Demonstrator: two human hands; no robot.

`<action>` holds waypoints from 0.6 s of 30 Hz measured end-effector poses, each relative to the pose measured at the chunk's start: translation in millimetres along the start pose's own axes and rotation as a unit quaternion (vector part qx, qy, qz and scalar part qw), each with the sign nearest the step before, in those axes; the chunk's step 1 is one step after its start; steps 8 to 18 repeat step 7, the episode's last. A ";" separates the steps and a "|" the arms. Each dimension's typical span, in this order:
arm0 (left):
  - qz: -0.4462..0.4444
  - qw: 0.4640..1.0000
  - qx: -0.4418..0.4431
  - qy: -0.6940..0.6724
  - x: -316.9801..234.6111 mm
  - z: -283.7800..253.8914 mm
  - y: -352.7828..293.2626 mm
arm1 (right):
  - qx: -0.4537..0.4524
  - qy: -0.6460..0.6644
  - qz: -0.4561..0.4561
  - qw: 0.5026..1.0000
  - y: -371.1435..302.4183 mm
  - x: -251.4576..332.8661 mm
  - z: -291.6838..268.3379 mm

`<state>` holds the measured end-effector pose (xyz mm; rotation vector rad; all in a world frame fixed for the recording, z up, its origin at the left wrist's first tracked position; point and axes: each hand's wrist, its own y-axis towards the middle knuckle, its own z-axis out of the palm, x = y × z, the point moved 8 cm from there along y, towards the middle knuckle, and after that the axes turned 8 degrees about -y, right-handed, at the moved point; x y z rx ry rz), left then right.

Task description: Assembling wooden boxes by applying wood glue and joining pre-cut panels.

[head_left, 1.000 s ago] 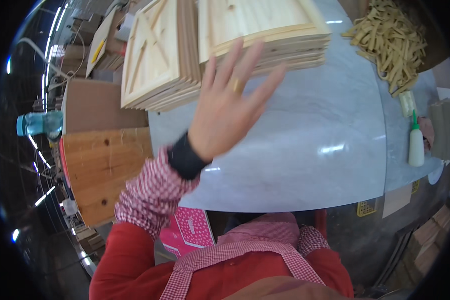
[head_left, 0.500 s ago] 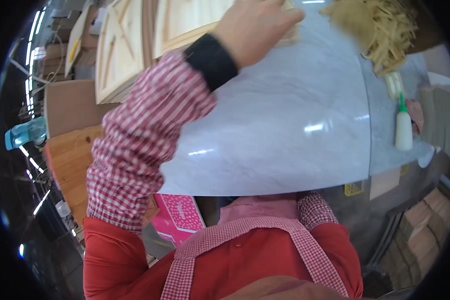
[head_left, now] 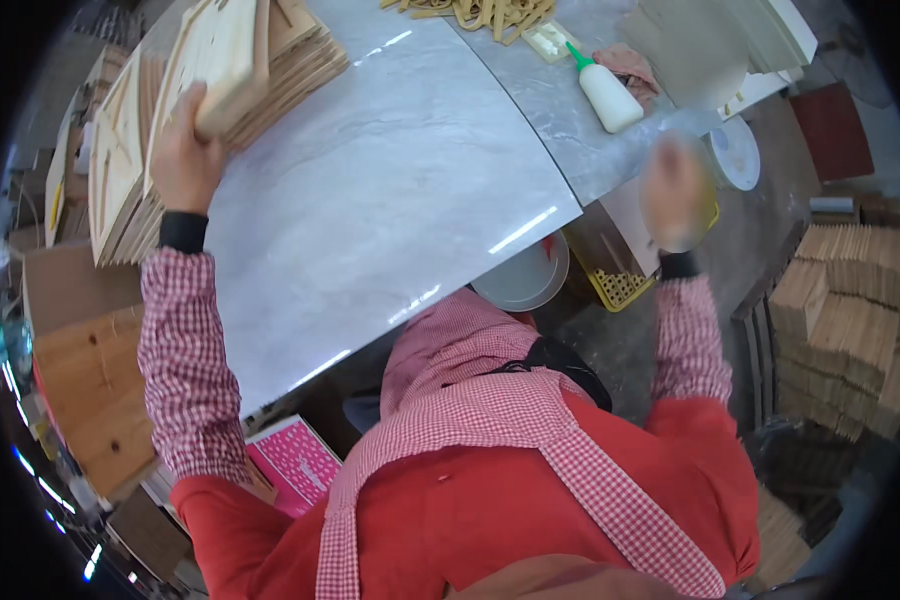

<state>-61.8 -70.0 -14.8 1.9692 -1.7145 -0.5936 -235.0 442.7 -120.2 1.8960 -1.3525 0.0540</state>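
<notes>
At the left of the marbled table, my left hand (head_left: 188, 160) is closed round the near edge of a pale wooden panel (head_left: 208, 70). The panel leans on a stack of similar framed panels (head_left: 295, 75), and more panels with diagonal braces (head_left: 120, 170) stand to its left. My right hand (head_left: 675, 195) is out past the table's right edge, smeared by motion, so its fingers cannot be made out. Closest to it are a white bowl (head_left: 735, 155) and a yellow crate (head_left: 622, 288). A white squeeze bottle with a green nozzle (head_left: 608, 95) lies beyond it on the table.
A heap of thin wooden strips (head_left: 500, 14) lies at the table's far edge. Beside the bottle is a crumpled pink cloth (head_left: 630, 68). A round basin (head_left: 525, 278) sits below the table edge, a pink box (head_left: 295, 465) lower left. Stacked boards (head_left: 840, 310) stand at right.
The view has swung rightward. My left hand has gone from reaching over the panels to gripping one panel's near edge. My right hand, hidden below the table before, is now out at the right.
</notes>
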 end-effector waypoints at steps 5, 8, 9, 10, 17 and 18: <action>-0.146 0.980 -0.063 -0.122 -10.0 -85.8 56.1 | 0.138 -0.014 -0.256 0.957 108.9 -41.9 81.5; -0.124 0.941 -0.115 -0.292 -76.5 -113.4 64.7 | 0.197 0.005 -0.280 0.940 117.4 -52.6 128.5; -0.124 0.941 -0.115 -0.292 -76.5 -113.4 64.7 | 0.197 0.005 -0.280 0.940 117.4 -52.6 128.5; -0.124 0.941 -0.115 -0.292 -76.5 -113.4 64.7 | 0.197 0.005 -0.280 0.940 117.4 -52.6 128.5; -0.124 0.941 -0.115 -0.292 -76.5 -113.4 64.7 | 0.197 0.005 -0.280 0.940 117.4 -52.6 128.5; -0.124 0.941 -0.115 -0.292 -76.5 -113.4 64.7 | 0.197 0.005 -0.280 0.940 117.4 -52.6 128.5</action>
